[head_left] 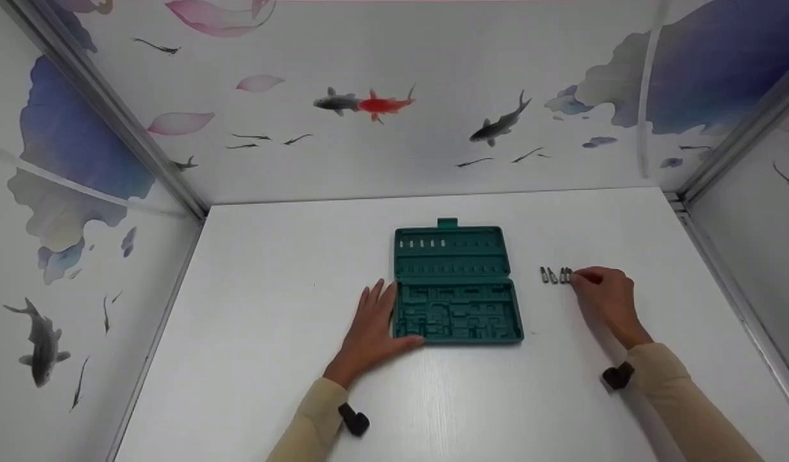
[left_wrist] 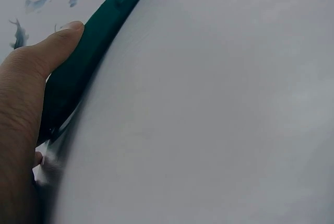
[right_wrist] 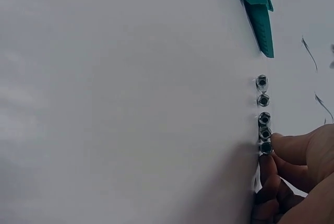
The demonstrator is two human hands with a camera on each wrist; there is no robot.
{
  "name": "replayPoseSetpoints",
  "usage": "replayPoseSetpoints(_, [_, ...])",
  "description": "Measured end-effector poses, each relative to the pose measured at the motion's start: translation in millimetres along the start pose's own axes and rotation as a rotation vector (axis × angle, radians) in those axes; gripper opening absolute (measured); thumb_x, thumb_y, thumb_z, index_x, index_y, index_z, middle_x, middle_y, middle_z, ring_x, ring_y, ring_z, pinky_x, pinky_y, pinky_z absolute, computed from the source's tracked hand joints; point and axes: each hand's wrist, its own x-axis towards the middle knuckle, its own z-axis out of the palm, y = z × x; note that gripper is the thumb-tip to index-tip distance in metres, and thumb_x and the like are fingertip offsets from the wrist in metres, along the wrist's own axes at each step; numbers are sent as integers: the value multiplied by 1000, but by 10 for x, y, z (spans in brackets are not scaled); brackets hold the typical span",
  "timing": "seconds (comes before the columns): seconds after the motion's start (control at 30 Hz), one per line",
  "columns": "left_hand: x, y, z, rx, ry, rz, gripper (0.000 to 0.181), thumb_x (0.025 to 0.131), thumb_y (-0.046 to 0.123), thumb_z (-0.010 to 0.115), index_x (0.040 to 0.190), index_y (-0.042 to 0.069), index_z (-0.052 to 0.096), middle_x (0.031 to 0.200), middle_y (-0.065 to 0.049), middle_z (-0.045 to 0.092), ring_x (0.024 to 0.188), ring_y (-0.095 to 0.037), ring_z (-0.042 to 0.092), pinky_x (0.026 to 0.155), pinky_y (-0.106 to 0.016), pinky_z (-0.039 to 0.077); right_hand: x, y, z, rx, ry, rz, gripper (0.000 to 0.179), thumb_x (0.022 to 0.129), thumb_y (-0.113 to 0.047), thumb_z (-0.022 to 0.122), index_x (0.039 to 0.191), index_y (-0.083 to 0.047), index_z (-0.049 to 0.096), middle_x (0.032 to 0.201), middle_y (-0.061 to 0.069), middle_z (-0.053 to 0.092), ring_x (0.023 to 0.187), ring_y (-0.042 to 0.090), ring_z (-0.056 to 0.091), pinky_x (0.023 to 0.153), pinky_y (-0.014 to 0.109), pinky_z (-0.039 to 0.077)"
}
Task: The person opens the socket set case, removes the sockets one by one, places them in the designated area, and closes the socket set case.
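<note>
A green plastic tool case (head_left: 455, 308) lies unfolded on the white table, its moulded near half showing shaped recesses. My left hand (head_left: 372, 327) rests at its near left corner, fingers straight along the left side and thumb over the front edge. In the left wrist view, the thumb (left_wrist: 68, 33) presses on the case wall (left_wrist: 78, 72). To the right of the case stand several small metal sockets (right_wrist: 263, 100) in a row, open ends visible in the right wrist view. My right hand (head_left: 606, 295) pinches the end socket (right_wrist: 265, 148) between thumb and forefinger.
Several small pale marks (head_left: 422, 244) line the upper row of slots in the case's far half. White panels (head_left: 420, 147) printed with fish and petals enclose the table (head_left: 292, 269) at the back and sides. Both wrists carry small black cameras (head_left: 355, 420).
</note>
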Motion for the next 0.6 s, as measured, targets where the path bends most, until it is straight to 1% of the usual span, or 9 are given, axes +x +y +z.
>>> replayPoseSetpoints(0.2, [-2,-12,22,-2,-3,-9,125,88,83,72,177,12,22,184,-14,18,171,-32,9,137,-56,9,-1,7,-19,2,3,-11,40,111,-31,68,128,3,78,123,23,77,111,30,66,81,20,49])
replayPoseSetpoints(0.37, [-13,-28,34,-1,-4,-6,124,88,84,71,177,13,22,184,-14,18,171,-33,9,137,-57,11,9,-15,-32,15,49,-31,37,111,-30,68,126,2,79,118,21,77,103,23,64,76,16,48])
replayPoseSetpoints(0.47, [-21,-28,30,0,-3,-4,124,89,84,70,177,13,21,184,-14,17,171,-35,9,136,-58,12,21,-76,-27,32,73,-71,35,111,-29,69,125,1,79,116,20,78,99,20,63,75,15,48])
replayPoseSetpoints(0.6, [-24,-13,13,-7,8,0,123,89,84,70,177,13,22,183,-15,18,171,-36,10,136,-58,12,45,-218,22,59,62,-119,32,111,-27,69,125,1,79,116,19,77,99,22,61,74,14,49])
